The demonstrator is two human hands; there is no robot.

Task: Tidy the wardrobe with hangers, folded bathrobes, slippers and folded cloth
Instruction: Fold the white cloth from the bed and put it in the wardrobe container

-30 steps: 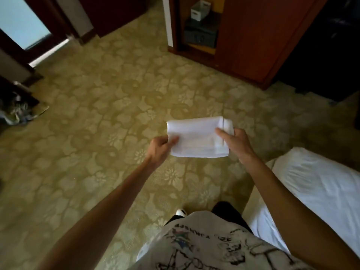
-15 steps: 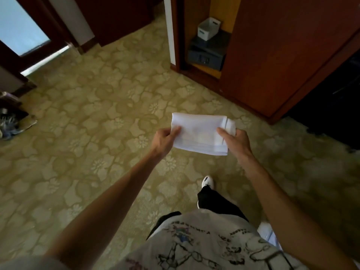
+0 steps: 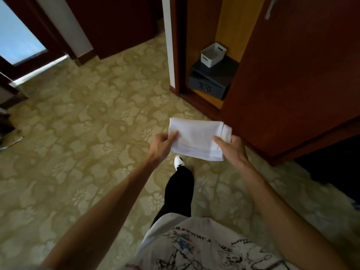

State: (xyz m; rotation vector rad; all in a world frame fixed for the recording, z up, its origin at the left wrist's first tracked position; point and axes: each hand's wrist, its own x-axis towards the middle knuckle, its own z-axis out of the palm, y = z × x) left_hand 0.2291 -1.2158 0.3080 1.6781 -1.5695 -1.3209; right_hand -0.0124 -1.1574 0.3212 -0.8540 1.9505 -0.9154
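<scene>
A white folded cloth [image 3: 196, 139] is held flat in front of me, above the patterned carpet. My left hand [image 3: 160, 146] pinches its left edge with the thumb on top. My right hand [image 3: 232, 147] grips its right edge, where the folded layers stick out. The wooden wardrobe [image 3: 292, 78] stands ahead at the right, its door [image 3: 303, 71] swung open. On the low shelf inside sits a dark grey safe [image 3: 212, 80] with a small white basket [image 3: 213, 54] on top.
A white door frame post [image 3: 169, 45] borders the wardrobe's left side. A glass door [image 3: 17, 36] lies far left, with dark items [image 3: 5, 131] on the floor beside it. My leg and white shoe [image 3: 180, 162] step forward under the cloth.
I have walked closer to the wardrobe: it has grown larger and the bed has left the view. Both hands keep holding the cloth the same way.
</scene>
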